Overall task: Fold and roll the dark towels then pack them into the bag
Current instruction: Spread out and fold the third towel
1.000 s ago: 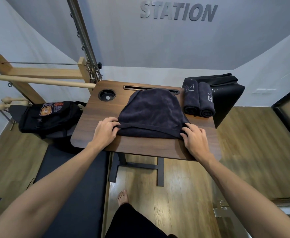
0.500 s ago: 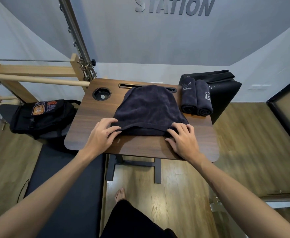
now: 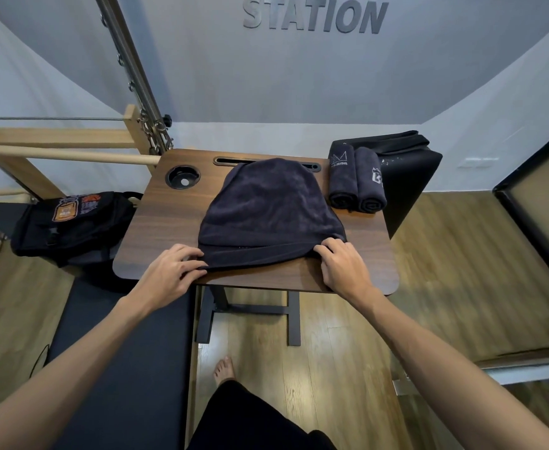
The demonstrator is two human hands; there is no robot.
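Dark towel (image 3: 268, 216) lay flat on the walnut bench (image 3: 156, 241), pinched at both near corners.

Its long axis ran away from the hands toward the wall. The left hand (image 3: 172, 274) and right hand (image 3: 344, 264) each pinched a near corner of its folded hem; half a second before, the right sat further in along that edge. Two rolled towels (image 3: 356, 180) lay beyond the right hand, the black bag (image 3: 75, 225) off beyond the left.
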